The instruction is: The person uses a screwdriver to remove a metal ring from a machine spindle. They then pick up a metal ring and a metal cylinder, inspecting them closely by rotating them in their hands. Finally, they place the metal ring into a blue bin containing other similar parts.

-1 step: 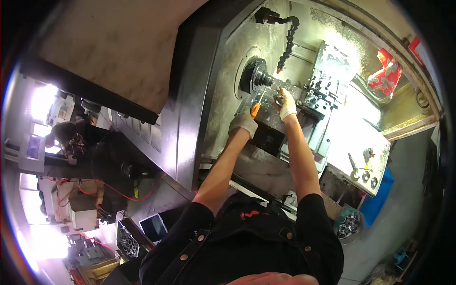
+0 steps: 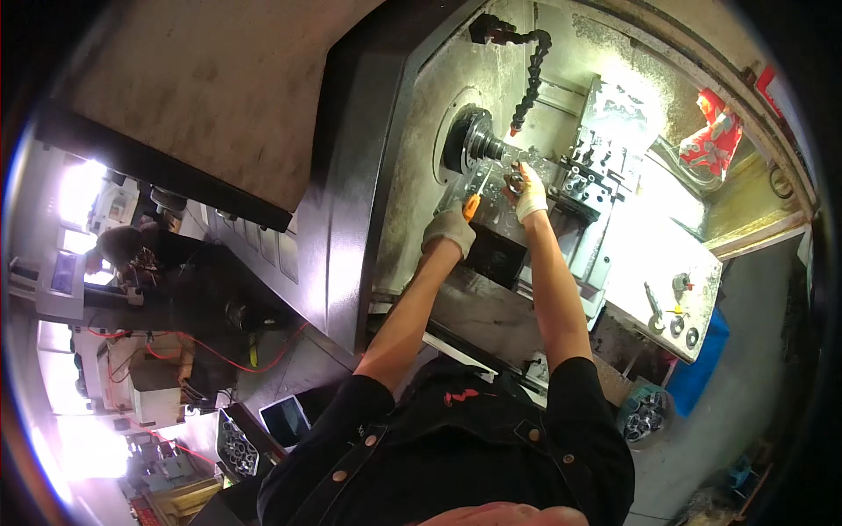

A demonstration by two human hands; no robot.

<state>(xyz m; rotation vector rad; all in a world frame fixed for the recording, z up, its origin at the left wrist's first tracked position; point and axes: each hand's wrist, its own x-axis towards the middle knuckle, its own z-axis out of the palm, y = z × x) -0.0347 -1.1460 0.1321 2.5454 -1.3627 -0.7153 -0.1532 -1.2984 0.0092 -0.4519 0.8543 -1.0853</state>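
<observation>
My left hand (image 2: 449,231), in a grey glove, is closed round the orange handle of a screwdriver (image 2: 472,206). Its thin metal shaft points up toward the spindle chuck (image 2: 478,142) of a lathe. My right hand (image 2: 530,193), in a pale glove, has its fingers curled round a small dark metal ring (image 2: 514,182), just right of the screwdriver's tip. Both hands are inside the machine, below the chuck and apart from it. The ring's far side is partly hidden by the fingers.
A black segmented coolant hose (image 2: 532,79) hangs above. The tool block (image 2: 586,182) stands close right of my right hand. Rings and tools lie on a bright ledge (image 2: 693,298). A bucket of metal rings (image 2: 645,414) stands lower right. A person (image 2: 167,272) works at far left.
The screwdriver's handle has dipped very slightly and its shaft shows more clearly. Both arms stay almost in the same place.
</observation>
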